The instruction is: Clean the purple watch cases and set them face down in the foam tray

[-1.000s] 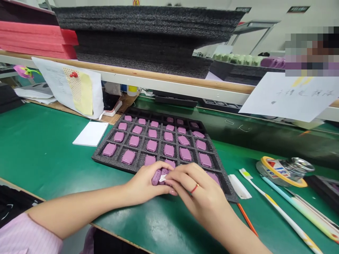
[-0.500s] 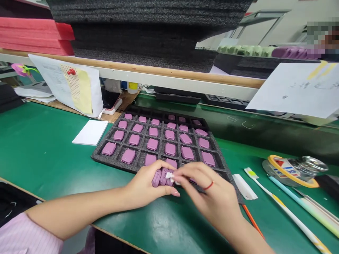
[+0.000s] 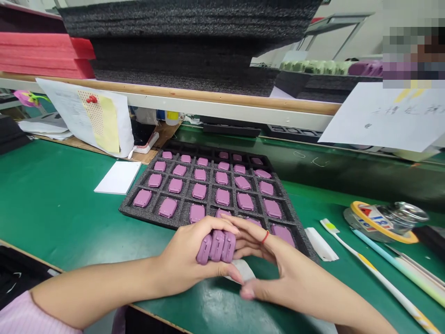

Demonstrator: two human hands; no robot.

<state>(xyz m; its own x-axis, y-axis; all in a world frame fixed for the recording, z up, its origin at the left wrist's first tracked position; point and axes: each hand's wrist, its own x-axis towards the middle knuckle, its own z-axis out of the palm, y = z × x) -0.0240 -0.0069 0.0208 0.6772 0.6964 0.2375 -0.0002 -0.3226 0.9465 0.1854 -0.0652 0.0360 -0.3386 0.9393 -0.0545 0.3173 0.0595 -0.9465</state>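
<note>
My left hand (image 3: 200, 253) is closed around three purple watch cases (image 3: 217, 246), stood side by side with their slotted edges toward me. My right hand (image 3: 264, 255) curves around their right side, fingers apart and thumb spread below; its fingertips lie beside the cases and my left fingers. Between its thumb and fingers shows a pale whitish piece (image 3: 245, 269); whether it is held or lies on the table, I cannot tell. Just beyond both hands is a black foam tray (image 3: 184, 206), with purple watch cases lying in many of its compartments.
To the right lie a white strip (image 3: 321, 244), a toothbrush (image 3: 368, 264), a pale blue-green stick (image 3: 392, 257) and a glass jar with a metal top (image 3: 382, 221). A white pad (image 3: 118, 177) rests left of the tray. Overhead, a shelf (image 3: 208, 102) carries stacked black foam.
My right hand has opened from its pinch on a small white wipe and moved around the cases' right side. The cases have turned slightly in my left hand and stand out more clearly.
</note>
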